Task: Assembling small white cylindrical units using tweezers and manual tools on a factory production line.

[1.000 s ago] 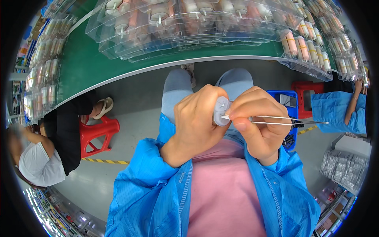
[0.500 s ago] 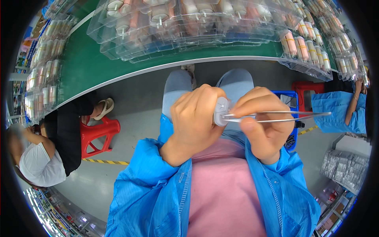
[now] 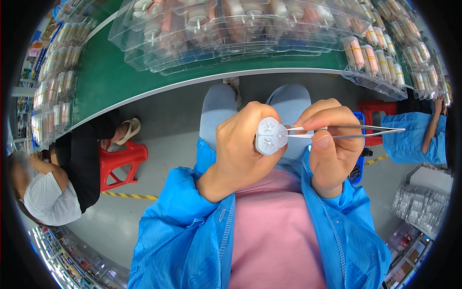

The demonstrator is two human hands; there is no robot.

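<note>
My left hand (image 3: 236, 149) is wrapped round a part whose pale grey, three-lobed end face (image 3: 270, 137) points up out of the fist. Slits or cross-shaped marks show on the lobes; the rest of the part is hidden in my palm. In my right hand (image 3: 329, 161), a pair of metal tweezers (image 3: 392, 130) is pinched between thumb and fingers. Its tips lie at the right edge of the grey face, slightly apart from each other. Whether they touch it I cannot tell. Both hands are above my lap.
Stacked clear plastic trays (image 3: 231, 43) with white and pink cylindrical parts stand on the green table (image 3: 103, 86). More filled trays (image 3: 373, 62) are at its right. A seated person (image 3: 53, 192) is by a red stool (image 3: 120, 164) on the left. A blue crate (image 3: 357, 176) stands to the right.
The grey end face has turned more toward me, so more of its lobes show. My right hand and the tweezers have shifted slightly up and right.
</note>
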